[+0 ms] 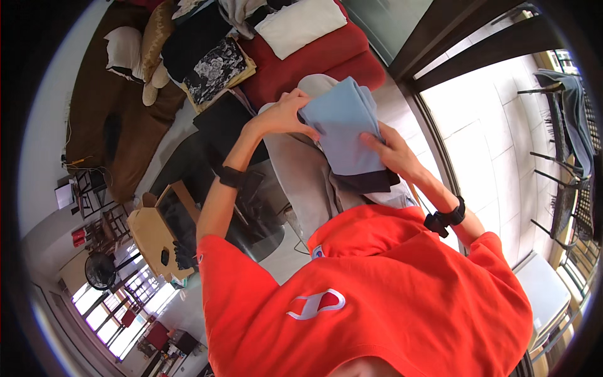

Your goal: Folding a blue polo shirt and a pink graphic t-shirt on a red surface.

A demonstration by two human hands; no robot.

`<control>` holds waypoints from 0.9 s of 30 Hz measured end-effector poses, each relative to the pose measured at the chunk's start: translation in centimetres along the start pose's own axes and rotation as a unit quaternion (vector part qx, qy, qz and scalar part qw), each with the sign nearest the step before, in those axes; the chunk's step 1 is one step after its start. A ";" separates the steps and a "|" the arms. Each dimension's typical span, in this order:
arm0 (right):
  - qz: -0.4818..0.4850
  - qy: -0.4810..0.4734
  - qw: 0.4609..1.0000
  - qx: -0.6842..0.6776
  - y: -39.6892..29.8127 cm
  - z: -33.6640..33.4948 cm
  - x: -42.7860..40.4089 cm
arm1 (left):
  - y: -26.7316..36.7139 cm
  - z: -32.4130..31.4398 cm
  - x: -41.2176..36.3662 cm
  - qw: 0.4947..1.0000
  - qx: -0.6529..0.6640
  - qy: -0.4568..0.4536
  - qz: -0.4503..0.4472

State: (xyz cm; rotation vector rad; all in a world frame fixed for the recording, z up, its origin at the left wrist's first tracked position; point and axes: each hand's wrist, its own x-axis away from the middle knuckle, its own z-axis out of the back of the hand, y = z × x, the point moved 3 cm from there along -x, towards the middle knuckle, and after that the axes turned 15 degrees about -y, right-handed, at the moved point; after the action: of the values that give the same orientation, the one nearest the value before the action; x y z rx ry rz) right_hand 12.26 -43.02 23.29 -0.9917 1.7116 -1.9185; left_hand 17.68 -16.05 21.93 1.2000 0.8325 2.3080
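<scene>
A folded light blue cloth is held over the person's lap, above grey-beige trousers. My left hand grips its left edge, thumb on the near side and fingers curled at the upper corner. On the opposite edge, my right hand pinches it with the thumb lying on top and the other fingers underneath. A dark folded cloth shows from below the blue one, near the waist; whether the right hand also holds it cannot be seen.
Ahead is a red upholstered seat bearing a folded white cloth. Left of it lies a stack topped by black floral fabric. An open cardboard box sits at left. A doorway frame runs close on the right.
</scene>
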 end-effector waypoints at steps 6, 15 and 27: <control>-0.100 0.052 0.990 -0.089 2.2 3.1 -0.8 | -1.0 0.7 -1.9 0.998 -0.021 0.027 -0.056; -0.178 0.040 0.969 0.166 9.2 4.3 -2.1 | 0.2 -1.0 -3.8 0.964 0.058 0.248 -0.076; 0.002 0.036 0.863 0.504 9.4 1.6 0.0 | 0.4 -0.1 -4.8 0.966 0.013 0.220 0.137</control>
State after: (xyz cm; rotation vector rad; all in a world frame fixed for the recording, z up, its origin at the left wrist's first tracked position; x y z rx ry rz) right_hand 11.84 -45.88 14.24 -0.4788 0.4968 -2.3868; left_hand 20.17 -19.28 19.30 0.8638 0.8889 2.8602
